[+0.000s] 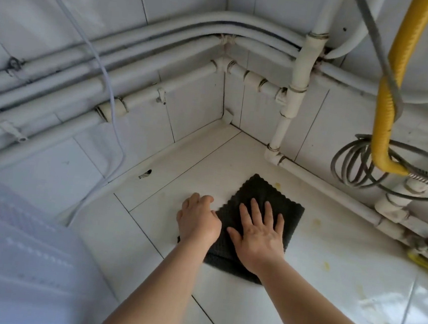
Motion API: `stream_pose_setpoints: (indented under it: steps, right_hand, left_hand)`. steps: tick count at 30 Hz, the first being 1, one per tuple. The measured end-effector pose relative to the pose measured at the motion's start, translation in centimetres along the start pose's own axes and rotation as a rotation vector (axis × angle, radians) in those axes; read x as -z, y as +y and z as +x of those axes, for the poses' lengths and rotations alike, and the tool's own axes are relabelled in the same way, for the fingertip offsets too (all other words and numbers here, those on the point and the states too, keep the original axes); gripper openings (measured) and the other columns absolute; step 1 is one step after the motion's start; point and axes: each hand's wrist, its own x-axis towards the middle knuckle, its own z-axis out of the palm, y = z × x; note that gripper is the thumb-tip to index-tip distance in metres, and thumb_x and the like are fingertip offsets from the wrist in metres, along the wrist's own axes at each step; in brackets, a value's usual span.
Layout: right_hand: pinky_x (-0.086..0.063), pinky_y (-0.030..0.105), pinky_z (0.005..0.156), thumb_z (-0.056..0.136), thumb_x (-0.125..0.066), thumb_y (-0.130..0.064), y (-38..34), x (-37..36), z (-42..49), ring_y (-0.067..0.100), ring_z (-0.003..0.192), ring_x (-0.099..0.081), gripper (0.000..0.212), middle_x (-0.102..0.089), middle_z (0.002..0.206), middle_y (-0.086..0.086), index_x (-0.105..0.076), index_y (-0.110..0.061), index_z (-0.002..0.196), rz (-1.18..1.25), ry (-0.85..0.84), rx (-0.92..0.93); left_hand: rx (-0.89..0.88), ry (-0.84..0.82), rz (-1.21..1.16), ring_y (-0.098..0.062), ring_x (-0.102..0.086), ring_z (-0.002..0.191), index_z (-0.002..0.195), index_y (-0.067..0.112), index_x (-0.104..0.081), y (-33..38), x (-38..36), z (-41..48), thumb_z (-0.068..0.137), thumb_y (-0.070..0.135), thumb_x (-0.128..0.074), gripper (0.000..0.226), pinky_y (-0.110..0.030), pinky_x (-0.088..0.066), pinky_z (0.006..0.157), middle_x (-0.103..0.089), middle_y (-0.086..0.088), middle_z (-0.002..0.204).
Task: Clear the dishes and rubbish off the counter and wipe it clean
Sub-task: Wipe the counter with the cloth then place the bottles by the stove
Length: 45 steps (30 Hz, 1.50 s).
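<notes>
The right hand [259, 235] is pressing the cloth [260, 191], fingers spread; the left hand [197, 219] is curling at its edge (grip unclear). Yellow stains [316, 222] are lying rightward, nearer the right hand

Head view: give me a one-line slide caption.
Right hand presses a dark cloth on the tiled counter; left hand rests at its edge.

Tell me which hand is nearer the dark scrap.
Left. The left hand sits right of the scrap; the right hand lies farther right, flat on the cloth.
</notes>
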Motion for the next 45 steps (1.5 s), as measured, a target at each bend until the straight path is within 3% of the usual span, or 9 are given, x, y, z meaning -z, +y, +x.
stream_pose_setpoints:
  steps: [10,21,27,34,45]
  right_hand:
    - [0.02,0.05,0.11,0.091,-0.011,-0.066,-0.3,-0.2,1.8,0.028,0.146,0.017,0.07,0.006,0.161,-0.002,-0.001,-0.033,0.152,-0.017,0.011,0.072]
    - [0.012,0.052,0.115,0.093,-0.012,-0.063,-1.8,0.2,6.7,0.028,0.147,0.014,0.067,0.005,0.161,-0.001,-0.003,-0.032,0.152,-0.066,-0.006,0.185]
    - [0.014,0.051,0.113,0.094,-0.011,-0.062,-2.6,0.2,9.9,0.027,0.146,0.015,0.066,0.006,0.161,-0.002,-0.001,-0.033,0.152,-0.091,-0.015,0.231]
    - [0.011,0.052,0.115,0.095,-0.012,-0.058,-3.2,1.1,14.0,0.026,0.147,0.014,0.063,0.007,0.161,-0.002,0.003,-0.033,0.151,-0.123,-0.045,0.232]
    - [0.01,0.053,0.114,0.095,-0.011,-0.062,-2.6,1.5,17.7,0.029,0.146,0.015,0.066,0.01,0.161,0.0,0.004,-0.032,0.152,-0.122,-0.059,0.111]
  left_hand:
    - [0.023,0.021,0.052,-0.021,-0.015,0.145,0.14,0.024,-0.041,-0.4,-0.6,1.1,0.097,0.02,-0.041,0.043,-0.042,-0.02,0.114,-0.026,-0.003,0.155]
    - [0.01,0.057,0.133,-0.021,-0.025,0.138,0.134,0.023,-0.045,-0.6,-0.3,4.6,0.097,0.022,-0.041,0.038,-0.043,-0.028,0.104,-0.038,-0.001,0.143]
    - [0.022,0.061,0.132,-0.022,-0.023,0.14,0.137,0.024,-0.042,-0.3,-0.3,6.9,0.093,0.022,-0.045,0.044,-0.045,-0.029,0.103,-0.032,-0.002,0.148]
    - [0.009,0.012,0.135,-0.026,-0.024,0.138,0.143,0.028,-0.036,0.6,0.2,9.6,0.091,0.022,-0.045,0.053,-0.053,-0.029,0.106,-0.03,-0.002,0.149]
    - [0.09,-0.017,0.236,-0.035,-0.012,0.142,0.149,0.035,-0.011,1.6,-1.4,11.7,0.097,0.023,-0.036,0.059,-0.063,-0.02,0.107,-0.021,-0.007,0.152]
